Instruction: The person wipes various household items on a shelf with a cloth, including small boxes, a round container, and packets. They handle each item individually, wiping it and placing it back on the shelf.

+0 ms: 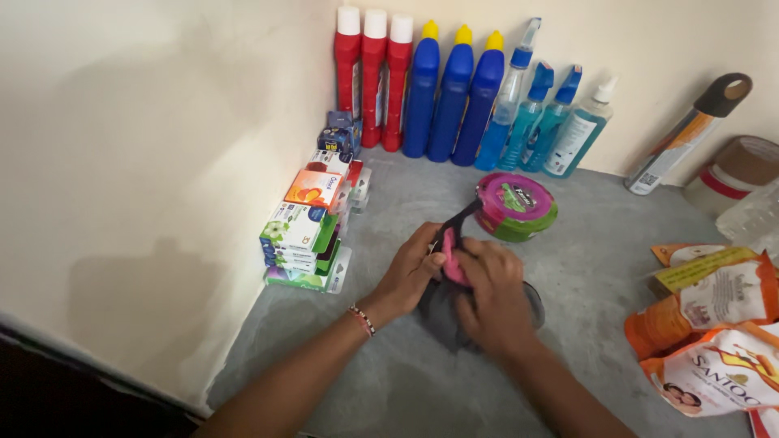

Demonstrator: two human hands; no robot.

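On grey counter (584, 268) | hands (454, 276) grip pink packet (451, 261) | round purple-green tub (514, 206) beside

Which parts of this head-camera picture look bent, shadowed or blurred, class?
Head view: wide-lens distortion fans the bottles outward along the back wall; soft shadows fall on the left wall, with no harsh glare on the grey counter; the left hand and right hand look slightly soft around the dark cloth, while the orange packets are cut off.

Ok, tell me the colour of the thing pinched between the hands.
Pink object, over a dark grey cloth; head view.
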